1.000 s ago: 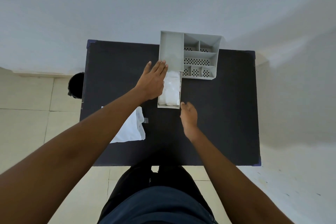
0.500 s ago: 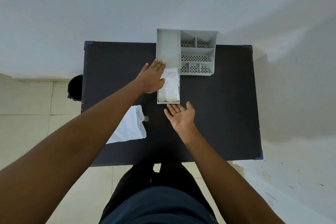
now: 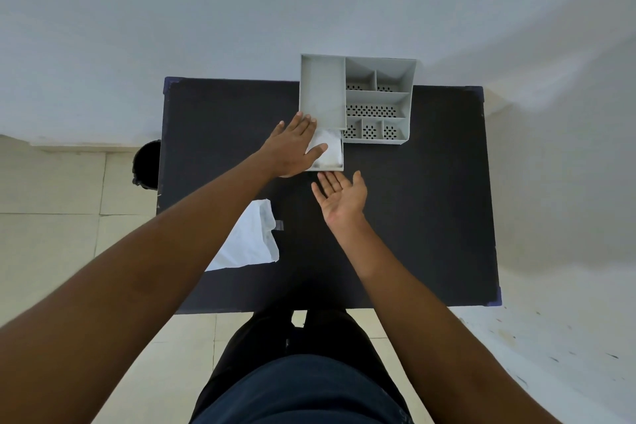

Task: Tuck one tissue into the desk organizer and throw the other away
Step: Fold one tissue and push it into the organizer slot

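Left hand [image 3: 292, 148] flat and open, fingers spread along the left wall of the pale grey plastic desk organizer [image 3: 358, 96], thumb resting on the folded white tissue [image 3: 328, 151] in the pulled-out drawer [image 3: 330, 167]; probably steadying the unit while pinning the tissue down. Right hand [image 3: 342, 198] open, palm up, empty, fingertips just short of the drawer front, seemingly placed to push it shut. Second flat white tissue [image 3: 253, 239] lying on the black table [image 3: 413, 217], near-left, partly hidden by the forearm. Dark round bin [image 3: 148, 165] on the floor beside the table's left edge, awaiting that one.

Plain room: black desk [image 3: 430, 217], tiled floor [image 3: 51, 244]
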